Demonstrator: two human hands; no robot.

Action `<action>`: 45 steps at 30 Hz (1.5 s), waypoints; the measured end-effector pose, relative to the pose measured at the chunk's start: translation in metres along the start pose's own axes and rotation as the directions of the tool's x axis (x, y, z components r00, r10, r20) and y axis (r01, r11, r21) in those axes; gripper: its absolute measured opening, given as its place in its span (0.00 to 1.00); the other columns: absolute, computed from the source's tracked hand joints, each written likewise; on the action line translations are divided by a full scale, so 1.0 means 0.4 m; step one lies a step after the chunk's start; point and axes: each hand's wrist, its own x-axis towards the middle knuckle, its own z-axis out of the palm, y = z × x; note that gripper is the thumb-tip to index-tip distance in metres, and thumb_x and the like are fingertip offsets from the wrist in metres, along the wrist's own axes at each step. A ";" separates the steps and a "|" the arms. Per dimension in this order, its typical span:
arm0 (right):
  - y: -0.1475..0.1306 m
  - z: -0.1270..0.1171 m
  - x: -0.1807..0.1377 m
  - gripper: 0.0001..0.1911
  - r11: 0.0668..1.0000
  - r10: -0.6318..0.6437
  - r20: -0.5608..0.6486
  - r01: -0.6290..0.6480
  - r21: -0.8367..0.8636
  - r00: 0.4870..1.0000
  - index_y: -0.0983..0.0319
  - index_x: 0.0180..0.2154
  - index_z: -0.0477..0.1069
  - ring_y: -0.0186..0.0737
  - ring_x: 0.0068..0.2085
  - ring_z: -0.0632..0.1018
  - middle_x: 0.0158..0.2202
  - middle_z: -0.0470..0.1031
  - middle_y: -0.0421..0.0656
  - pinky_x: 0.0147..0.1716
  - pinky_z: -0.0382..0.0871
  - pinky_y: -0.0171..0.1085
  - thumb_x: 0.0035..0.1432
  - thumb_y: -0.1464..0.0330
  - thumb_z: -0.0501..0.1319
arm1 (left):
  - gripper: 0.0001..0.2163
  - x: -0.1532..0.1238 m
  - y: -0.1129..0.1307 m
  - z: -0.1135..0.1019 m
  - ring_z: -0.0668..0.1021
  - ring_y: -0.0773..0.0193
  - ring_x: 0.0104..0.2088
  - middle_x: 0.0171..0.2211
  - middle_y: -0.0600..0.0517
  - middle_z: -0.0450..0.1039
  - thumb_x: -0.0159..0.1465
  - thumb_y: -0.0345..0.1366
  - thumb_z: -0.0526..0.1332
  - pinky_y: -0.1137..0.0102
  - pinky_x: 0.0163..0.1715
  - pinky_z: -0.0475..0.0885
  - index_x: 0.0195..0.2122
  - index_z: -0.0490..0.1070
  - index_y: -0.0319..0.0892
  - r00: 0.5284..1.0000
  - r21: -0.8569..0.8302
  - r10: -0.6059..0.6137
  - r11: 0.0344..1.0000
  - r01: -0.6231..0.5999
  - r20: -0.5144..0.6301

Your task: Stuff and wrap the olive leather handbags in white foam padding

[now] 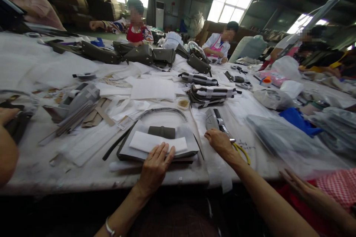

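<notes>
My left hand (155, 164) lies with its fingers flat on a folded strip of white foam sheet (141, 142). Under the strip is a dark olive bag (126, 152), laid flat, with white sheeting and a small olive rolled piece (161, 132) on top. The bag's wrapped handle (164, 110) curves out behind it. My right hand (221, 142) is closed, thumb and fingers pinched together, just in front of a grey tape dispenser (214, 118). Whatever is between those fingertips is too small to make out. A yellow loop (243, 152) lies beside that wrist.
Stacked olive bags (208, 96) stand behind the dispenser. White foam sheets (152, 88) and grey-brown pieces (97, 113) cover the left middle. Plastic-wrapped goods (289, 137) lie right. Co-workers' hands show at the left edge and lower right; other people work across the table.
</notes>
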 end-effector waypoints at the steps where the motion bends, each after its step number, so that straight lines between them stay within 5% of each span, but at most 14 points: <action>1: 0.005 -0.012 -0.006 0.12 1.000 -0.010 -0.039 0.010 0.022 0.999 0.62 0.37 0.78 0.44 0.42 0.79 0.42 0.78 0.49 0.41 0.69 0.39 0.66 0.65 0.57 | 0.18 -0.001 0.000 0.001 0.76 0.55 0.55 0.52 0.45 0.76 0.70 0.25 0.49 0.60 0.57 0.68 0.56 0.72 0.42 1.000 0.002 0.000 1.000 0.000 -0.002; 5: 0.021 -0.066 -0.036 0.08 0.937 -0.070 -0.198 0.132 0.323 0.978 0.59 0.34 0.78 0.45 0.48 0.77 0.47 0.77 0.47 0.48 0.69 0.42 0.61 0.64 0.61 | 0.18 -0.003 0.000 0.003 0.76 0.55 0.55 0.53 0.44 0.76 0.69 0.25 0.50 0.60 0.57 0.68 0.56 0.72 0.42 1.000 -0.002 0.002 1.000 -0.002 0.015; 8: 0.010 -0.109 -0.066 0.10 0.773 -0.166 -0.163 0.231 0.591 0.972 0.59 0.31 0.76 0.45 0.50 0.77 0.52 0.75 0.47 0.47 0.72 0.41 0.59 0.61 0.62 | 0.18 -0.005 0.001 0.003 0.76 0.55 0.55 0.53 0.44 0.76 0.69 0.25 0.52 0.60 0.58 0.68 0.56 0.72 0.42 1.000 -0.015 -0.007 1.000 0.007 0.024; 12: -0.064 -0.138 -0.120 0.08 0.645 -0.339 -0.159 0.352 0.678 0.927 0.59 0.32 0.75 0.45 0.52 0.77 0.56 0.72 0.48 0.48 0.74 0.42 0.60 0.63 0.62 | 0.17 -0.006 0.006 0.000 0.75 0.55 0.56 0.54 0.45 0.75 0.69 0.26 0.52 0.59 0.58 0.68 0.56 0.72 0.42 1.000 -0.013 -0.012 1.000 0.012 0.028; 16: -0.173 -0.124 -0.185 0.01 0.532 -0.566 -0.202 0.541 0.651 0.800 0.58 0.35 0.73 0.44 0.58 0.73 0.59 0.70 0.48 0.58 0.68 0.44 0.60 0.69 0.62 | 0.16 -0.009 0.009 0.001 0.74 0.54 0.57 0.54 0.47 0.75 0.70 0.28 0.51 0.59 0.58 0.68 0.56 0.72 0.42 0.999 -0.028 -0.020 0.999 0.021 0.047; 20: -0.237 -0.099 -0.216 0.06 0.463 -0.747 -0.141 0.661 0.591 0.649 0.58 0.38 0.75 0.49 0.66 0.63 0.62 0.68 0.47 0.65 0.56 0.50 0.57 0.69 0.67 | 0.15 -0.015 0.010 0.006 0.74 0.54 0.57 0.53 0.44 0.76 0.71 0.29 0.50 0.60 0.57 0.69 0.52 0.74 0.38 0.999 -0.065 -0.035 0.997 0.036 0.028; 23: -0.235 -0.079 -0.193 0.05 0.481 -0.719 -0.148 0.639 0.600 0.679 0.58 0.36 0.77 0.48 0.63 0.68 0.59 0.71 0.46 0.63 0.61 0.49 0.58 0.64 0.67 | 0.15 -0.014 0.008 0.004 0.74 0.54 0.57 0.52 0.43 0.76 0.71 0.29 0.50 0.60 0.57 0.69 0.50 0.74 0.36 0.999 -0.073 -0.017 0.997 0.020 0.037; 28: -0.197 -0.047 -0.088 0.06 0.683 -0.335 -0.297 0.447 0.577 0.894 0.58 0.39 0.75 0.42 0.46 0.79 0.50 0.76 0.47 0.50 0.72 0.42 0.62 0.65 0.63 | 0.15 -0.006 0.004 -0.006 0.75 0.54 0.57 0.55 0.45 0.75 0.70 0.27 0.50 0.60 0.58 0.69 0.52 0.73 0.38 0.998 -0.046 0.005 0.999 -0.001 0.070; 32: -0.186 -0.028 0.014 0.24 0.809 -0.283 -0.130 0.309 0.499 0.950 0.57 0.55 0.70 0.34 0.33 0.78 0.52 0.76 0.44 0.43 0.72 0.38 0.56 0.73 0.63 | 0.15 -0.005 0.004 -0.004 0.75 0.55 0.57 0.54 0.44 0.75 0.71 0.28 0.50 0.59 0.57 0.69 0.55 0.71 0.37 0.998 -0.026 0.018 1.000 -0.017 0.064; 35: -0.190 -0.031 0.071 0.13 0.848 -0.375 -0.020 0.351 0.397 0.927 0.58 0.44 0.77 0.38 0.40 0.79 0.44 0.80 0.41 0.45 0.70 0.35 0.58 0.74 0.62 | 0.16 -0.003 0.004 -0.003 0.75 0.56 0.56 0.53 0.45 0.76 0.71 0.27 0.48 0.61 0.58 0.68 0.55 0.70 0.35 0.999 -0.022 0.003 1.000 -0.002 0.040; 39: -0.200 -0.063 0.113 0.10 0.895 -0.408 -0.116 0.422 0.142 0.905 0.62 0.39 0.77 0.40 0.40 0.79 0.39 0.80 0.45 0.40 0.69 0.35 0.65 0.71 0.57 | 0.18 0.003 0.004 -0.011 0.75 0.58 0.57 0.53 0.44 0.76 0.71 0.26 0.48 0.63 0.60 0.66 0.61 0.65 0.34 0.999 -0.012 -0.036 0.999 0.036 0.013; 45: -0.232 -0.072 0.175 0.13 0.788 -0.606 -0.279 0.611 -0.081 0.745 0.63 0.39 0.76 0.41 0.46 0.78 0.48 0.78 0.48 0.46 0.70 0.35 0.64 0.79 0.54 | 0.21 -0.005 0.007 -0.002 0.75 0.60 0.55 0.52 0.52 0.77 0.74 0.31 0.45 0.63 0.59 0.65 0.64 0.63 0.52 0.997 -0.017 -0.052 0.999 0.051 -0.048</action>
